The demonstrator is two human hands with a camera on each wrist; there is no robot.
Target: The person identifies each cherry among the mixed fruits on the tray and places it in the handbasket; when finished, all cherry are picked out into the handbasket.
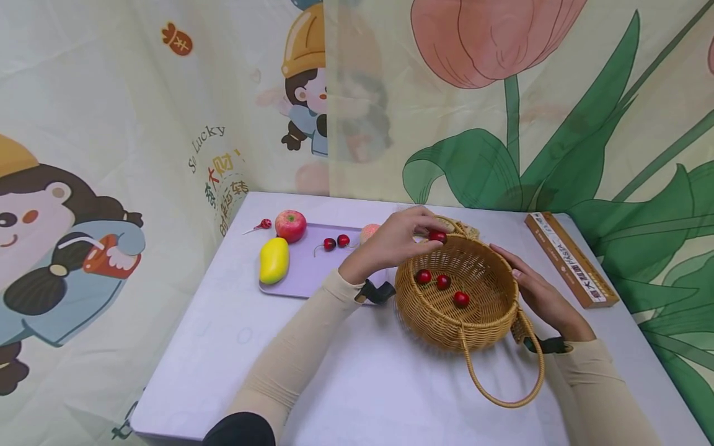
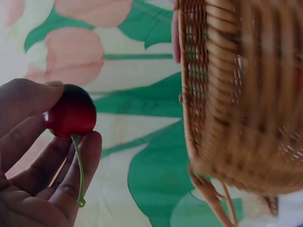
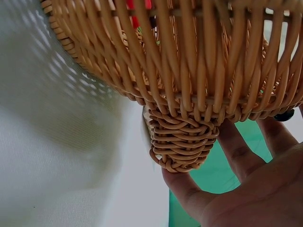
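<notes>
My left hand [image 1: 393, 238] pinches a dark red cherry [image 2: 75, 113] between thumb and fingers. Its green stem hangs down in the left wrist view. This hand is over the left back rim of a round wicker basket [image 1: 435, 328]. Three cherries [image 1: 461, 300] lie inside. Against the basket's right side rests my right hand [image 1: 543, 297], its fingers stretched along the outside near the rim. In the right wrist view its fingers [image 3: 241, 153] touch the woven wall beside a wicker tab [image 3: 182, 139].
Left of the basket, a lilac tray [image 1: 307, 266] bears two cherries [image 1: 330, 244]. A yellow mango [image 1: 274, 260], red apple [image 1: 290, 226] and partly hidden peach [image 1: 369, 233] are around it. A lollipop [image 1: 264, 224] lies farther left, a long brown box [image 1: 574, 260] right. One basket handle [image 1: 502, 404] droops forward.
</notes>
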